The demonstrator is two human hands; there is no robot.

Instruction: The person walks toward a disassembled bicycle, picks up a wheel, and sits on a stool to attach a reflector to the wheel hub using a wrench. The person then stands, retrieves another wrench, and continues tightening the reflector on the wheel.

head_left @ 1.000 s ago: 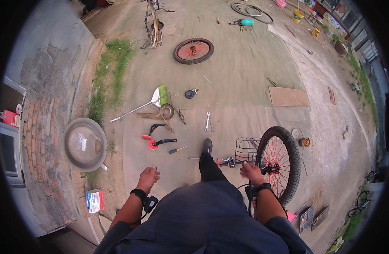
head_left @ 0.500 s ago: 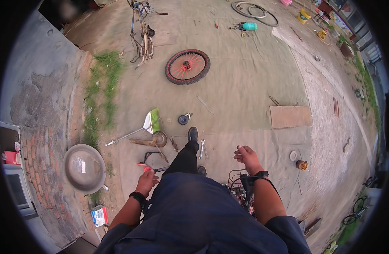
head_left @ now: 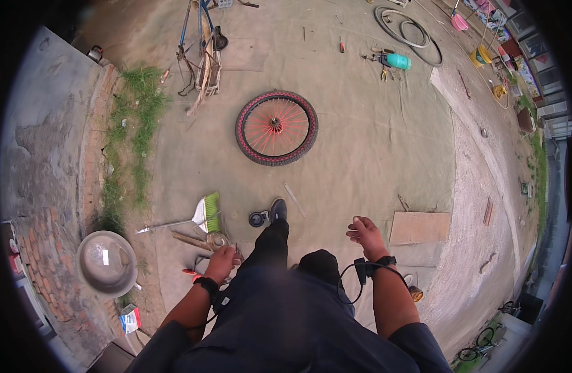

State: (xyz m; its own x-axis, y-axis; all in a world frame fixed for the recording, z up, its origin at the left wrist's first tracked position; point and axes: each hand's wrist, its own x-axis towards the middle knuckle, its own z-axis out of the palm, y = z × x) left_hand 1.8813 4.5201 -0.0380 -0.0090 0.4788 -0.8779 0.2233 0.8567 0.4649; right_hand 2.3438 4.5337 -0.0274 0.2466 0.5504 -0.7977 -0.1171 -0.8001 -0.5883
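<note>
My left hand [head_left: 222, 262] hangs low beside my thigh, fingers loosely bent and apart, with nothing seen in it. Beneath it on the ground lie a wooden piece with a round end [head_left: 217, 241] and a broom [head_left: 208, 214] with green bristles. My right hand [head_left: 367, 236] is held out on the other side, loosely curled and also without anything in it. A black band with a cable sits on each wrist. On the mat ahead a bicycle wheel [head_left: 241, 144] with red spokes and a black tyre lies flat. My left foot [head_left: 278, 209] stands beside a small black round object [head_left: 257, 219].
A metal basin [head_left: 90, 270] sits by the left wall. Ahead left stands a bicycle frame [head_left: 205, 50]. Far right lie loose tyres [head_left: 432, 53], a turquoise tool [head_left: 398, 61] and a screwdriver [head_left: 342, 47]. A brown board [head_left: 419, 228] lies at the right, a metal strip [head_left: 294, 199] nearer.
I have stepped forward, so the wheel appears closer and larger. The spanner and the basket by my right side have gone out of sight. Both hands stay empty.
</note>
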